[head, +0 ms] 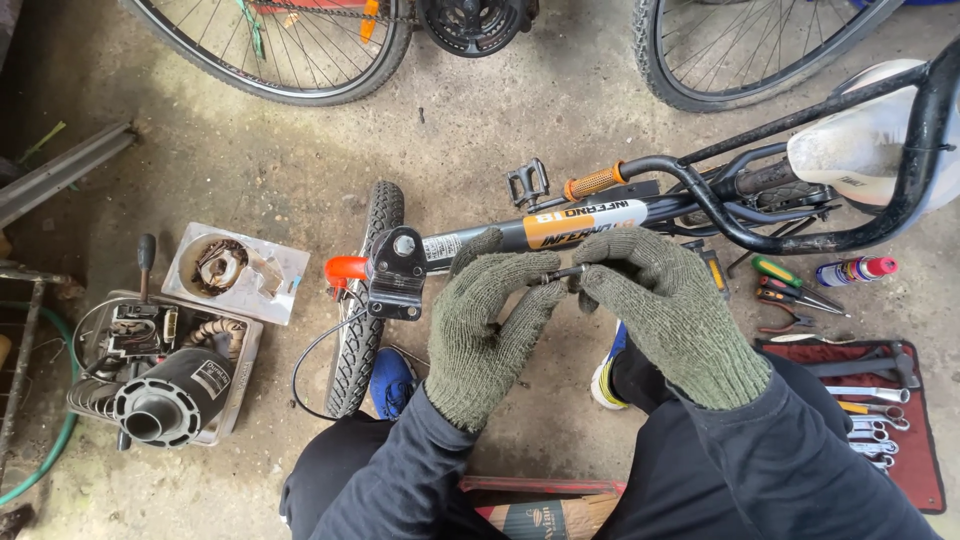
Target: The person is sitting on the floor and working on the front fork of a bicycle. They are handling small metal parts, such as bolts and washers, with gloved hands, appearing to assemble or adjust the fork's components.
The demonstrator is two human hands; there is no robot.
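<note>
Green knit gloves: left hand (487, 325) and right hand (665, 315) pinch a small dark metal part (558, 274) between fingertips, just above the bike frame (560, 225). Thick gloves could let it slip to the concrete floor (450, 130).

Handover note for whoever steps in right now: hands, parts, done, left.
Left hand and right hand, both in green knit gloves, pinch a small dark metal part between their fingertips, above the small bike lying on its side on the concrete.
Tool roll with spanners open at right; pliers and spray can beside it.
Done: cannot tell.
Left: the part is not yet on the bike.
</note>
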